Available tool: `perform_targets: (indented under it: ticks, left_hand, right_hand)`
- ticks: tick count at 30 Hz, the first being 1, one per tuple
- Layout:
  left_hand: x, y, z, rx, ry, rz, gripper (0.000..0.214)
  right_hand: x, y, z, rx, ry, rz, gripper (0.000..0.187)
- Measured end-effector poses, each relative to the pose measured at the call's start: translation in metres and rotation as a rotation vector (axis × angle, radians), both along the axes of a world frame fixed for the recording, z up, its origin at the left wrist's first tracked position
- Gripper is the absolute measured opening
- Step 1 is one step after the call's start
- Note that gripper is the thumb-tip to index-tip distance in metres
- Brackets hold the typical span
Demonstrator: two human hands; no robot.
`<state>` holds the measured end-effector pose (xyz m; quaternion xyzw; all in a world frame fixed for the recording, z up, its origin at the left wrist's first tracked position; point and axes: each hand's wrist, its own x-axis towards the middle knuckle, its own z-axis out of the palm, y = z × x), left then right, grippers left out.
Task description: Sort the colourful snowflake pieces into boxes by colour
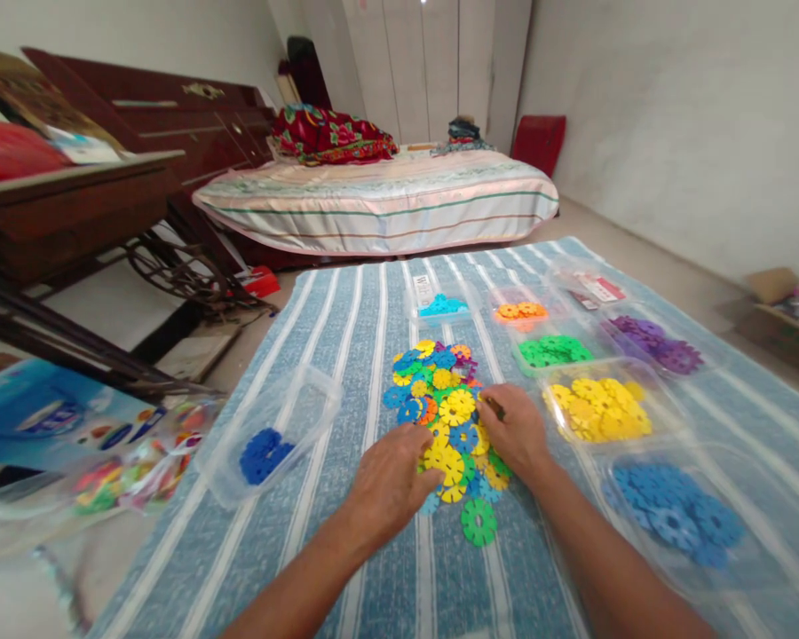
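On the striped cloth [346, 337], mid-floor: mixed disc pile [439, 390], both hands in its near edge. Left hand [390, 484] is palm-down on yellow discs, fingers curled over them; can't tell if it grips any. Right hand [516, 430] has fingers bunched together at the pile's right side; what they pinch is hidden. Yellow tray [599, 408] sits just beside the right hand, dark-blue tub [266, 453] well left. My take: pinch one disc by its rim, lift clear so interlocked neighbours don't drag, and pin the pile with the flat hand.
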<state>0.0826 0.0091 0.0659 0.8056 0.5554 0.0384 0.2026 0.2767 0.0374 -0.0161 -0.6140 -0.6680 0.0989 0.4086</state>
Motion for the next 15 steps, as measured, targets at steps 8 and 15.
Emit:
perform_targets:
  ticks: [8,15]
  left_hand:
    - [0.004,0.007,0.005,-0.127,-0.067,0.078,0.018]
    - [0.000,0.011,-0.003,-0.178,-0.226,0.130,0.015]
  right_hand:
    - [-0.002,0.001,0.003,-0.012,0.026,-0.011,0.013]
    - [-0.002,0.003,0.001,0.005,0.030,-0.012,0.013]
